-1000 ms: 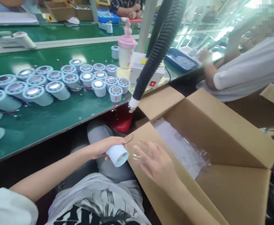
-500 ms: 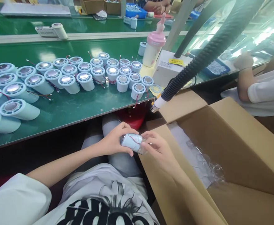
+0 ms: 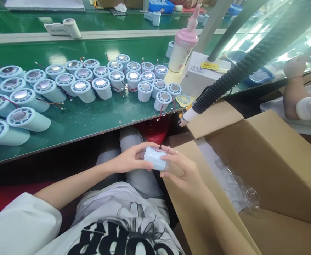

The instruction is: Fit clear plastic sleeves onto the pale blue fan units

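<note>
Above my lap, both hands hold one light blue cylinder [image 3: 155, 158] lying on its side, with clear plastic showing at its right end. My left hand [image 3: 133, 157] grips the left end between thumb and fingers. The fingers of my right hand [image 3: 183, 164] are closed round the right end, beside a thin dark red wire [image 3: 159, 149] along its upper side. On the green bench [image 3: 99, 118] in front stand several similar blue cylinders [image 3: 145, 91] with round silvery discs on top and thin wires.
An open cardboard box [image 3: 280, 170] with clear plastic pieces [image 3: 237, 191] is at my right. A black corrugated hose [image 3: 219, 81] hangs above it. A pink-lidded bottle [image 3: 183, 49] stands by a white device [image 3: 202, 72]. Another person's arm [image 3: 295, 88] is at the far right.
The cylinder has turned in my hands, its wire now along the upper side. My right fingers have moved further over it. The view has shifted slightly.
</note>
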`<state>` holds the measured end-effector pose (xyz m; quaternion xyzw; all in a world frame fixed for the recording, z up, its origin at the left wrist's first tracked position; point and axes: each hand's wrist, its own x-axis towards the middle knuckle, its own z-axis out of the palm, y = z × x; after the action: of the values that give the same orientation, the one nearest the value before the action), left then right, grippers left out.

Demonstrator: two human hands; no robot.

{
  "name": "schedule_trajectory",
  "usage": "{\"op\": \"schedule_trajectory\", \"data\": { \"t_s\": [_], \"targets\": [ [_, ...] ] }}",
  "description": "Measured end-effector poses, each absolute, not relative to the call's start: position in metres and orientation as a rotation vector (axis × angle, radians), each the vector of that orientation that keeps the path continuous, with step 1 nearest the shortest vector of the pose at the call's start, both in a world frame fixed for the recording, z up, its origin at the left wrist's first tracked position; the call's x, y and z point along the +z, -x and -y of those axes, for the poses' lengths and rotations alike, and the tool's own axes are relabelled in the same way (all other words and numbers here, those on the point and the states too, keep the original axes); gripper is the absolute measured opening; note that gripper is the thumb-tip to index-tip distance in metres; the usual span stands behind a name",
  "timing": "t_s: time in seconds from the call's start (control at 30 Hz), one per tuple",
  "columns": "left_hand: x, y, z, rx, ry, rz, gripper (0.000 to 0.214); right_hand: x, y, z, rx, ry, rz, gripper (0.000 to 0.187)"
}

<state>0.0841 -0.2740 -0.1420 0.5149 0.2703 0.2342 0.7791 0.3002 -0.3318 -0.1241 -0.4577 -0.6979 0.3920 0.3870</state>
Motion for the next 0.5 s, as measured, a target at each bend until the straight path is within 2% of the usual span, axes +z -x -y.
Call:
{"op": "schedule_trajectory", "data": {
  "t_s": [0.1,0.3,0.5],
  "targets": [
    [-0.141,-0.080,0.274,0.472,-1.124,-0.560,0.064,-0.123,-0.300,0.335,0.888,1.185,1.890,0.033],
    [-0.127,-0.073,0.272,0.488,-1.469,-0.553,0.075,-0.118,-0.301,0.337,1.177,1.168,1.676,0.040],
    [-0.120,-0.070,0.273,0.507,-1.637,-0.531,0.077,-0.106,-0.299,0.337,1.393,1.223,1.488,0.037]
  ]
}}
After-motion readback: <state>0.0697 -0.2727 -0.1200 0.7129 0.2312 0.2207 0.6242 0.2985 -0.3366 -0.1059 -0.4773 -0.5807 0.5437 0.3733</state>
